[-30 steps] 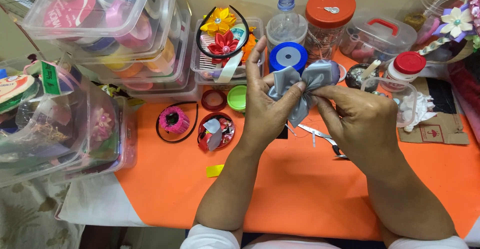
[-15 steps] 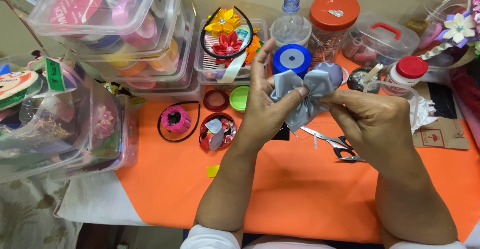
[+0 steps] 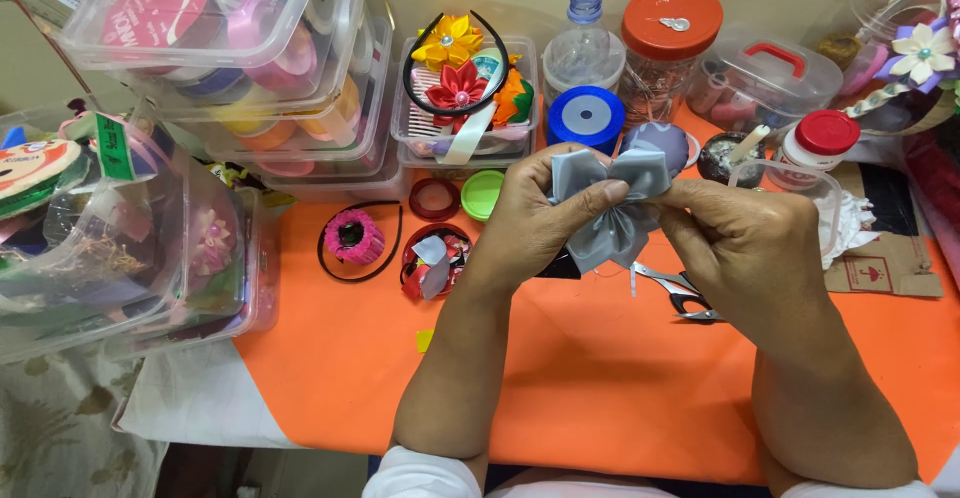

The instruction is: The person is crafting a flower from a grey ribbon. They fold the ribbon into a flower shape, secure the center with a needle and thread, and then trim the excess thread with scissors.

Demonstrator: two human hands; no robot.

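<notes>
Both hands pinch a grey ribbon bow (image 3: 612, 203) above the orange table (image 3: 600, 378).
Left hand (image 3: 535, 213) and right hand (image 3: 745, 243) closed on its middle; scissors (image 3: 680, 293) just beneath, bare cloth nearer the body, boxes (image 3: 250, 78) crowding the far-left edge.

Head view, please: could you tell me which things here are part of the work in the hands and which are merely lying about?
In the work:
- grey ribbon bow, pinched between left hand and right hand

Lying about:
- scissors
- blue ribbon spool
- orange-lidded jar
- pink flower headband
- green lid
- orange table cover
</notes>
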